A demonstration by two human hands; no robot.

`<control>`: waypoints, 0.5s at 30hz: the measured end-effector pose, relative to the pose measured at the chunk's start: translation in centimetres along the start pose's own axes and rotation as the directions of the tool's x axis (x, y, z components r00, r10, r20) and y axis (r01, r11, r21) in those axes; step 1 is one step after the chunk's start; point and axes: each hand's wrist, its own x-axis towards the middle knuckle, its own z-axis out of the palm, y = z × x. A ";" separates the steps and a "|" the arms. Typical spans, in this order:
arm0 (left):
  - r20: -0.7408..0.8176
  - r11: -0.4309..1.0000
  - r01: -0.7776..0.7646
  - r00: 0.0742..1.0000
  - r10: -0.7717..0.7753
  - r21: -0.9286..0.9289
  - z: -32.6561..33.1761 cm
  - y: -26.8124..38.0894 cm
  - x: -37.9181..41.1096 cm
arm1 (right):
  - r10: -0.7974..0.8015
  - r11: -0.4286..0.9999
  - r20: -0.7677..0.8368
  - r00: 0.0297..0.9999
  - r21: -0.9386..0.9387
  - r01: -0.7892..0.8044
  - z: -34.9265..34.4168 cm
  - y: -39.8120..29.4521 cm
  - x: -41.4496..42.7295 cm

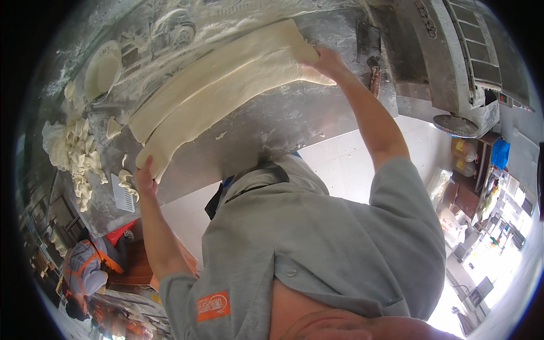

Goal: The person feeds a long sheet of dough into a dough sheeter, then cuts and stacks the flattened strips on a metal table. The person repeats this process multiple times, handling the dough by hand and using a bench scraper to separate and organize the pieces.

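Two long, flat strips of dough lie side by side across the floured metal worktable (272, 114). The near dough strip (238, 100) has its left end gripped by my left hand (146, 178), with the thumb on top. At its other end, my right hand (329, 63) grips the dough near the right corner. The far dough strip (212, 63) lies along the near one, and the two touch or overlap at the seam. Part of the near strip's left end hangs toward the table's front edge.
Dough scraps (83, 157) are heaped at the left beside a white plastic scraper (122, 193). A bowl (103, 72) stands behind them. A metal scraper or blade (368, 42) and a wooden-handled tool (375, 80) lie at the right, near a machine (454, 55). A person (91, 263) sits at lower left.
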 end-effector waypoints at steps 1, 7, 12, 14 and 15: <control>0.025 0.998 -0.038 0.999 0.037 0.050 -0.1 0.2 -0.6 | -0.092 0.988 -0.016 0.996 -0.123 0.089 0.4 0.0 -0.6; 0.213 0.962 -0.269 0.943 0.256 0.035 -2.8 6.8 -11.1 | -0.288 0.951 -0.157 0.945 0.067 0.301 0.0 0.4 -12.6; 0.099 0.995 -0.048 0.993 0.057 -0.089 -6.4 3.6 -7.7 | 0.031 0.957 -0.022 0.999 0.290 -0.023 0.8 5.2 -6.4; -0.017 0.991 0.056 0.998 -0.055 0.123 -7.6 -0.8 -4.1 | -0.072 0.988 -0.118 0.990 0.127 0.086 0.5 6.3 -4.0; -0.067 0.964 0.050 0.997 -0.034 0.261 -9.7 -3.9 -2.2 | -0.049 0.996 -0.223 0.974 0.065 0.065 0.0 6.6 -3.2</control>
